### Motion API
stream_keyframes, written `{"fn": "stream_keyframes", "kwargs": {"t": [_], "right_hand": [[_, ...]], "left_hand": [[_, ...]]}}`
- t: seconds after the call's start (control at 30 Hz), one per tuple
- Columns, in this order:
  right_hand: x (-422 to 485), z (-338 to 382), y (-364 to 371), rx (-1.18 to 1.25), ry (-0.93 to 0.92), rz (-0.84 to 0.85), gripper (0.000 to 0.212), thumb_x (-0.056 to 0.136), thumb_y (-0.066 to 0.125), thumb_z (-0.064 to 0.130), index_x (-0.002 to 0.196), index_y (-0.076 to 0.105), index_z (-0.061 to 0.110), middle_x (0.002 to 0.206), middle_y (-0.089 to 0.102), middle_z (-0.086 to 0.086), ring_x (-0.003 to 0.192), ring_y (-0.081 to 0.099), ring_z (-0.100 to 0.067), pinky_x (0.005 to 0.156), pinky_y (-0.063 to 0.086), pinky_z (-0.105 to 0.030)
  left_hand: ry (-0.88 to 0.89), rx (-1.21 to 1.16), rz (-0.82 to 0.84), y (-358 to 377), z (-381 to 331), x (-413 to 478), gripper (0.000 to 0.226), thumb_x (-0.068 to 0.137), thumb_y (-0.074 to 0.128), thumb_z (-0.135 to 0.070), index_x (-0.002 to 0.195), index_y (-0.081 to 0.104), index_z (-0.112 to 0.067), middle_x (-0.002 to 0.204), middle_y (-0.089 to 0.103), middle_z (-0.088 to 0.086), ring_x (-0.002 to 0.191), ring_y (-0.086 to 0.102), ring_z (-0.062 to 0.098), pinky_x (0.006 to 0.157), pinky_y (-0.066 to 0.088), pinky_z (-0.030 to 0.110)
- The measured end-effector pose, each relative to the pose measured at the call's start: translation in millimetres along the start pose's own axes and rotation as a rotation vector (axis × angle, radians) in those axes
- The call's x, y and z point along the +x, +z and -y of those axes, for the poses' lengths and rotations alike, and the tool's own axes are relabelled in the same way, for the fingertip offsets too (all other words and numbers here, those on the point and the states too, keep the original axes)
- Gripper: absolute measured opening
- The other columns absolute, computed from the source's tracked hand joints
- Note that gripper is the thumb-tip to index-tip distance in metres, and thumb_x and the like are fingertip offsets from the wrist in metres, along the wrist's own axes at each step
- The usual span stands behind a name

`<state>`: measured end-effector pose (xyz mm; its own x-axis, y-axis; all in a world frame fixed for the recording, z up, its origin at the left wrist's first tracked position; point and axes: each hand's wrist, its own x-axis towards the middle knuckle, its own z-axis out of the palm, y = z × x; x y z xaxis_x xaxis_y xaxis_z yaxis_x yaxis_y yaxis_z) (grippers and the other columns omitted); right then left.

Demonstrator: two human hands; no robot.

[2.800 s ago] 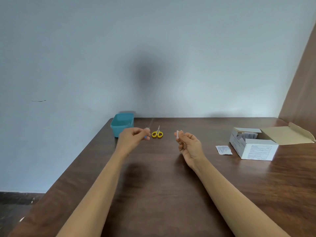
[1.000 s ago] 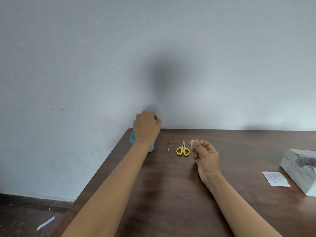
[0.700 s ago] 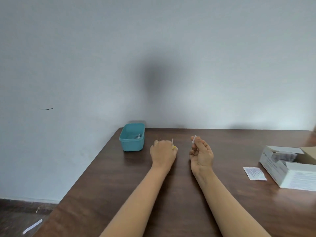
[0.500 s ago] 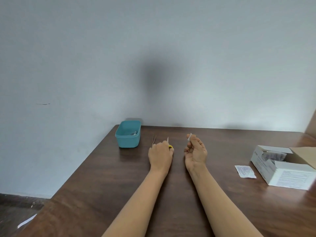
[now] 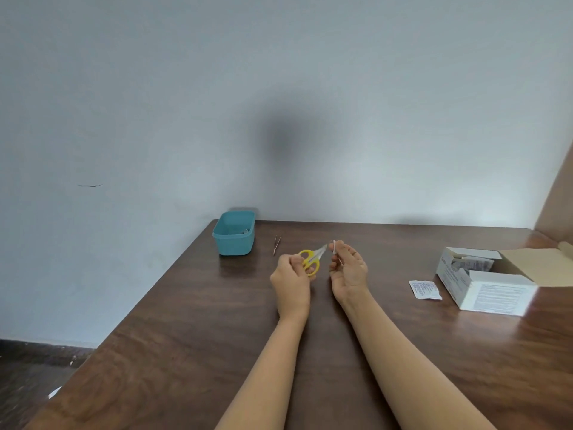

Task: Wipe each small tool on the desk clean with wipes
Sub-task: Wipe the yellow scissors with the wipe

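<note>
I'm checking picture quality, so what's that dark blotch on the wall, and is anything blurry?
Head view: the blotch is a soft shadow on the wall above the hands; the scissors and wipe are small but readable; the box print is too blurred to read.

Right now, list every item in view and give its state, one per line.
Scissors: lifted off the desk, held by the left hand, blades pointing at the wipe.
Wipe: pinched in the right hand, at the blade tips.
Tweezers: lying on the desk, untouched.
Blue tub: open, upright, something small inside.
Box: flap open, packets inside.
Packet: flat on the desk beside the box.
</note>
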<state>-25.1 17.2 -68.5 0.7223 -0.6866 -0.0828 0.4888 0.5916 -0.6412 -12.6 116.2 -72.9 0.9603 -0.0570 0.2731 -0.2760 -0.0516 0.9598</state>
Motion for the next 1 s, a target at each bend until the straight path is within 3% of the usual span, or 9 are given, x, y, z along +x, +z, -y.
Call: {"fn": "stream_keyframes", "kwargs": {"t": [0.1, 0.17, 0.33, 0.47, 0.6, 0.77, 0.9, 1.0], "right_hand": [[-19, 5, -6, -0.169, -0.044, 0.085, 0.016, 0.088, 0.063, 0.003, 0.077, 0.055, 0.011, 0.066, 0.066, -0.002, 0.055, 0.055, -0.006, 0.051, 0.043, -0.017], [-35, 7, -11, -0.275, -0.05, 0.189, 0.014, 0.087, 0.063, 0.002, 0.079, 0.054, 0.01, 0.066, 0.066, -0.003, 0.058, 0.059, -0.01, 0.057, 0.047, -0.021], [-59, 18, -28, -0.414, -0.108, 0.289, 0.014, 0.084, 0.066, 0.0, 0.081, 0.056, 0.009, 0.066, 0.067, -0.004, 0.064, 0.06, -0.016, 0.069, 0.051, -0.028], [-65, 20, -34, -0.429, -0.172, 0.287, 0.013, 0.083, 0.066, -0.001, 0.082, 0.056, 0.007, 0.071, 0.069, -0.007, 0.063, 0.063, -0.013, 0.065, 0.052, -0.024], [-63, 21, -33, -0.38, -0.149, 0.305, 0.014, 0.085, 0.063, -0.002, 0.081, 0.055, 0.008, 0.073, 0.072, -0.005, 0.063, 0.064, -0.011, 0.063, 0.052, -0.022], [-62, 23, -32, -0.387, -0.129, 0.332, 0.015, 0.085, 0.064, 0.0, 0.079, 0.057, 0.012, 0.067, 0.069, 0.0, 0.061, 0.061, -0.009, 0.06, 0.047, -0.019], [-59, 27, -34, -0.365, -0.137, 0.33, 0.015, 0.085, 0.063, 0.0, 0.078, 0.056, 0.011, 0.053, 0.057, -0.001, 0.062, 0.061, -0.012, 0.067, 0.049, -0.023], [-57, 35, -36, -0.354, -0.069, 0.345, 0.015, 0.087, 0.061, 0.001, 0.078, 0.055, 0.011, 0.066, 0.055, -0.01, 0.049, 0.051, -0.007, 0.062, 0.048, -0.021]], "left_hand": [[-0.184, -0.32, 0.034, -4, 5, 1, 0.015, 0.101, 0.046, -0.013, 0.096, 0.055, -0.001, 0.1, 0.066, 0.023, 0.081, 0.07, 0.021, 0.066, 0.061, 0.029], [-0.227, -0.392, 0.131, -8, 2, -7, 0.017, 0.101, 0.047, -0.014, 0.102, 0.054, 0.001, 0.1, 0.069, 0.021, 0.085, 0.071, 0.021, 0.07, 0.06, 0.027], [-0.194, -0.36, 0.349, -16, 0, -26, 0.02, 0.1, 0.049, -0.014, 0.107, 0.057, 0.003, 0.091, 0.071, 0.012, 0.08, 0.071, 0.016, 0.069, 0.058, 0.022], [-0.125, -0.219, 0.386, -17, 3, -29, 0.014, 0.098, 0.053, -0.016, 0.102, 0.061, -0.006, 0.094, 0.073, 0.012, 0.088, 0.071, 0.018, 0.073, 0.058, 0.024], [-0.099, -0.226, 0.324, -15, 0, -25, 0.01, 0.095, 0.058, -0.013, 0.093, 0.066, -0.008, 0.09, 0.071, 0.013, 0.083, 0.069, 0.019, 0.069, 0.06, 0.03], [-0.134, -0.221, 0.221, -12, 1, -19, 0.014, 0.096, 0.055, -0.011, 0.09, 0.066, -0.007, 0.082, 0.068, 0.01, 0.071, 0.067, 0.013, 0.064, 0.06, 0.028], [-0.176, -0.304, 0.05, -18, 2, -8, 0.017, 0.099, 0.05, -0.016, 0.091, 0.064, -0.009, 0.079, 0.067, 0.007, 0.065, 0.064, 0.011, 0.06, 0.058, 0.026], [-0.216, -0.334, -0.017, -25, 6, 4, 0.016, 0.098, 0.053, -0.019, 0.098, 0.065, -0.009, 0.088, 0.069, 0.007, 0.067, 0.063, 0.01, 0.06, 0.057, 0.023]]}}
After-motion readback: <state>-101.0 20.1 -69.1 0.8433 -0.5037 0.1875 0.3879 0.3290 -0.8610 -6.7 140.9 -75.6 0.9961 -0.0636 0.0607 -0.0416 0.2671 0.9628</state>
